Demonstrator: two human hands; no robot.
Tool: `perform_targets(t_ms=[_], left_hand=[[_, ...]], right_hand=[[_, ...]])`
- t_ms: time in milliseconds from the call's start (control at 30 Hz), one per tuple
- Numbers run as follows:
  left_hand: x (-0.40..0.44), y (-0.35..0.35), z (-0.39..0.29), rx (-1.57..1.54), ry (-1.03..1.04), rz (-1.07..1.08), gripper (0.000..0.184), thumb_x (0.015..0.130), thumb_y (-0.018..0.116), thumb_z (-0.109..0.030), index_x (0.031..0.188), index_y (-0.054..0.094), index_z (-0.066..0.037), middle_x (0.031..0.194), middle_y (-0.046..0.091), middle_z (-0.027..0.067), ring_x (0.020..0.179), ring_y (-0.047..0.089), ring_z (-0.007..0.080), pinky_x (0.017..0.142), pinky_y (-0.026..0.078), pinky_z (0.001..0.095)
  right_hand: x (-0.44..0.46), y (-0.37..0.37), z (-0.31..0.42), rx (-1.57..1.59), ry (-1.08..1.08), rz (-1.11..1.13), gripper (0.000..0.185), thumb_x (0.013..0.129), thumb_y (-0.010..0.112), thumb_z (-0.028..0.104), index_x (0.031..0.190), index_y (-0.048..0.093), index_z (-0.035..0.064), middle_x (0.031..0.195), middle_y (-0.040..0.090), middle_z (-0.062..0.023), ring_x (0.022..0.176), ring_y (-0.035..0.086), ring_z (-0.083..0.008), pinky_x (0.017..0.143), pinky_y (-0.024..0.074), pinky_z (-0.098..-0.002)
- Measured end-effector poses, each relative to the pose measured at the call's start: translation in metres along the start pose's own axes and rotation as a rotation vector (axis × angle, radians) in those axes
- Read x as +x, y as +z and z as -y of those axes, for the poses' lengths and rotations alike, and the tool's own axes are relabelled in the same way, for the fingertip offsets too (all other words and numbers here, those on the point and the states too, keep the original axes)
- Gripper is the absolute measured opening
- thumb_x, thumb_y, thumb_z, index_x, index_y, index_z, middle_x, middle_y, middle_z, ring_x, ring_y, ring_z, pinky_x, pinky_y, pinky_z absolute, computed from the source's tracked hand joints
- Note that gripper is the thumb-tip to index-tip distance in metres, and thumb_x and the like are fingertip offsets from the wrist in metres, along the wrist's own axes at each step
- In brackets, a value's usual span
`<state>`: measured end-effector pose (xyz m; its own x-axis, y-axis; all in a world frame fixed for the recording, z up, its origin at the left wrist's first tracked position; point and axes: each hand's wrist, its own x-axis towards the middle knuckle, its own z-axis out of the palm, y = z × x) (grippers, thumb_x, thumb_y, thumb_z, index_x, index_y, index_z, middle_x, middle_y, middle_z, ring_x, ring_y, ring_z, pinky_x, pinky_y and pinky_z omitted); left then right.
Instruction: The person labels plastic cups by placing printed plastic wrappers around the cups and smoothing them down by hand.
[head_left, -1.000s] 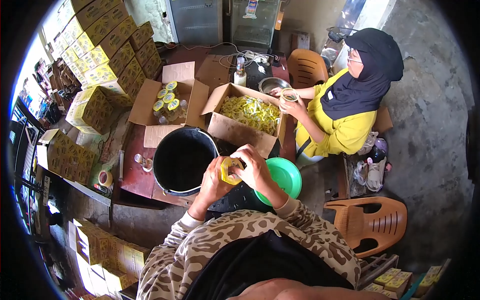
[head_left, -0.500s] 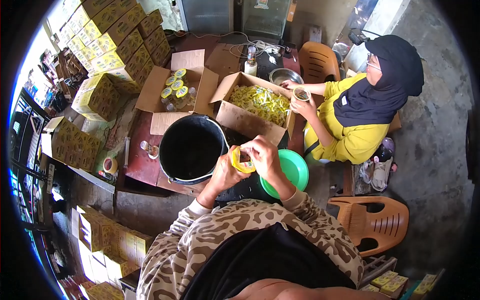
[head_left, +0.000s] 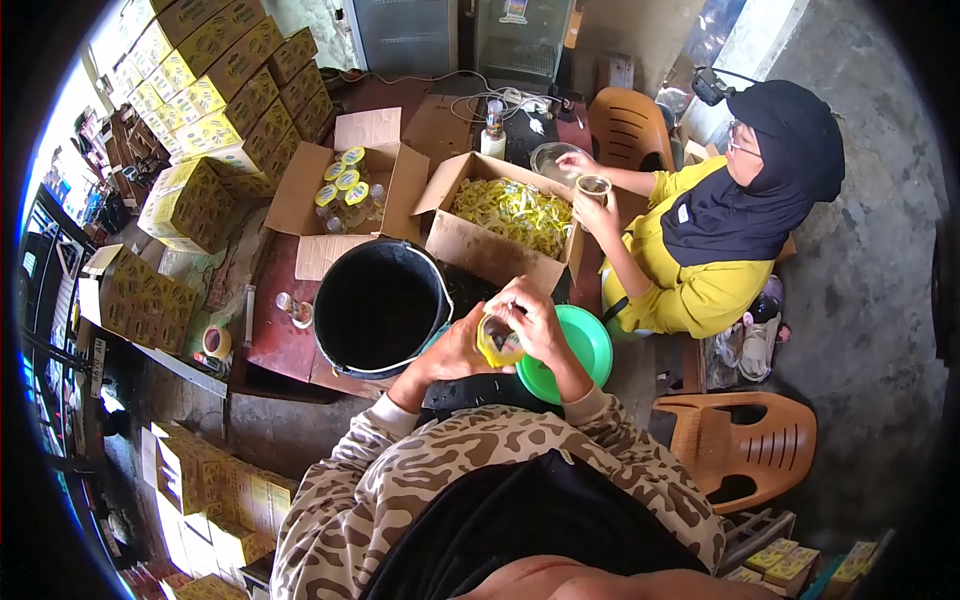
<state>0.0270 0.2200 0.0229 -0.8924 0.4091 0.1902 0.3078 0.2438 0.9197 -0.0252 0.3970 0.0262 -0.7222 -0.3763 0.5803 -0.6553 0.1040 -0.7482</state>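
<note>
My left hand (head_left: 455, 350) is wrapped round a small cup with a yellow rim (head_left: 499, 341), in front of my chest. Pinched fingers of my right hand (head_left: 528, 318) are at the cup's opening; what they grip, if anything, is too small to make out. To the left of the cup is a large black bucket (head_left: 330, 340). A green basin (head_left: 580, 350) lies just right, partly under my right forearm. Beyond my hands, an open carton (head_left: 490, 255) holds a heap of yellow strips. Another open carton (head_left: 385, 210) contains several containers with yellow lids (head_left: 347, 180).
Across the table at the right, a person in yellow (head_left: 690, 280) holds a cup (head_left: 593, 186) near a metal bowl (head_left: 550, 158). Small bottles (head_left: 294, 309) lie left of the bucket. Yellow cartons (head_left: 225, 110) are stacked at the left. An orange chair (head_left: 745, 450) stands at the right.
The cup in my left hand has tilted and moved slightly, and my right fingers have shifted over its opening. The co-worker's free hand has lifted at the metal bowl. The camera view has shifted.
</note>
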Motion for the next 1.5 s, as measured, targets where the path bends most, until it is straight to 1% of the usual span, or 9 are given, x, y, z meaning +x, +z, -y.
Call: perform_targets(t_ms=[67, 167, 400, 600, 833, 933, 1000, 1100, 1500], left_hand=[[0.002, -0.013, 0.002, -0.102, -0.125, 0.3, 0.092, 0.063, 0.097, -0.028, 0.134, 0.046, -0.004, 0.117, 0.064, 0.0097, 0.107, 0.063, 0.0214, 0.096, 0.049, 0.0357], [-0.002, -0.001, 0.007, -0.208, -0.008, 0.179, 0.065, 0.066, 0.093, -0.024, 0.118, 0.059, -0.002, 0.102, 0.069, 0.0097, 0.094, 0.064, 0.0169, 0.088, 0.052, 0.0341], [0.01, 0.016, 0.002, 0.037, 0.03, 0.018, 0.055, 0.066, 0.084, -0.013, 0.114, 0.063, 0.001, 0.1, 0.072, 0.0147, 0.088, 0.069, 0.026, 0.083, 0.054, 0.0372], [0.007, 0.02, -0.004, 0.226, 0.129, -0.126, 0.045, 0.068, 0.084, -0.018, 0.103, 0.062, -0.001, 0.093, 0.065, 0.0174, 0.084, 0.067, 0.0383, 0.075, 0.054, 0.0442], [0.001, 0.006, 0.002, 0.119, 0.025, -0.193, 0.057, 0.071, 0.084, -0.019, 0.116, 0.055, -0.001, 0.103, 0.064, 0.0195, 0.095, 0.065, 0.0402, 0.082, 0.052, 0.043], [0.001, 0.005, -0.002, 0.167, -0.03, -0.201, 0.054, 0.07, 0.084, -0.019, 0.112, 0.055, -0.002, 0.101, 0.065, 0.0203, 0.095, 0.066, 0.0397, 0.081, 0.053, 0.0437], [0.003, -0.001, -0.007, 0.178, -0.038, -0.16, 0.054, 0.07, 0.084, -0.019, 0.111, 0.054, -0.002, 0.099, 0.066, 0.0206, 0.094, 0.066, 0.0398, 0.08, 0.053, 0.0441], [0.002, -0.008, -0.014, 0.196, -0.101, -0.067, 0.054, 0.069, 0.084, -0.019, 0.11, 0.053, -0.002, 0.098, 0.067, 0.0211, 0.093, 0.067, 0.0404, 0.079, 0.053, 0.0449], [-0.011, -0.019, -0.014, 0.038, -0.183, 0.163, 0.052, 0.07, 0.086, -0.022, 0.11, 0.059, -0.003, 0.097, 0.073, 0.01, 0.088, 0.071, 0.0233, 0.083, 0.054, 0.036]], right_hand=[[0.006, -0.001, 0.017, -0.01, -0.062, 0.108, 0.004, 0.087, 0.071, 0.007, 0.088, 0.068, 0.0055, 0.084, 0.063, -0.0053, 0.083, 0.057, -0.0253, 0.076, 0.0468, -0.0368], [0.005, 0.002, 0.024, -0.006, -0.084, 0.124, 0.003, 0.087, 0.071, 0.006, 0.087, 0.068, 0.0058, 0.082, 0.062, -0.005, 0.082, 0.057, -0.0252, 0.074, 0.0469, -0.0365], [-0.019, 0.015, -0.007, 0.457, 0.45, -0.318, 0.008, 0.094, 0.068, 0.007, 0.09, 0.067, 0.0001, 0.086, 0.069, -0.0043, 0.079, 0.064, -0.0091, 0.073, 0.0525, -0.027], [-0.015, -0.02, -0.067, 0.446, 0.517, -0.851, 0.006, 0.097, 0.064, 0.009, 0.097, 0.065, 0.0034, 0.083, 0.064, -0.0009, 0.073, 0.057, -0.0071, 0.068, 0.0475, -0.0238], [-0.023, -0.03, -0.024, 0.189, 0.521, -0.254, 0.02, 0.107, 0.046, 0.012, 0.119, 0.059, 0.0047, 0.09, 0.064, -0.0065, 0.071, 0.058, -0.0121, 0.068, 0.0506, -0.0273], [-0.01, -0.022, -0.006, -0.113, 0.157, -0.071, 0.023, 0.099, 0.049, 0.0, 0.119, 0.061, 0.0051, 0.085, 0.057, -0.0059, 0.075, 0.056, -0.0144, 0.067, 0.0471, -0.0276], [0.0, -0.021, 0.025, -0.121, 0.22, 0.105, 0.018, 0.092, 0.063, 0.007, 0.109, 0.06, 0.0029, 0.09, 0.056, -0.0099, 0.077, 0.059, -0.0228, 0.071, 0.0486, -0.0341], [0.006, -0.012, 0.037, -0.346, 0.0, 0.219, 0.023, 0.084, 0.073, 0.012, 0.096, 0.054, 0.005, 0.089, 0.054, -0.0117, 0.088, 0.058, -0.0325, 0.079, 0.0489, -0.0418], [0.012, -0.008, 0.023, -0.555, -0.258, 0.446, 0.016, 0.087, 0.064, 0.015, 0.089, 0.053, 0.0033, 0.084, 0.055, -0.0112, 0.081, 0.059, -0.0294, 0.075, 0.0509, -0.041]])
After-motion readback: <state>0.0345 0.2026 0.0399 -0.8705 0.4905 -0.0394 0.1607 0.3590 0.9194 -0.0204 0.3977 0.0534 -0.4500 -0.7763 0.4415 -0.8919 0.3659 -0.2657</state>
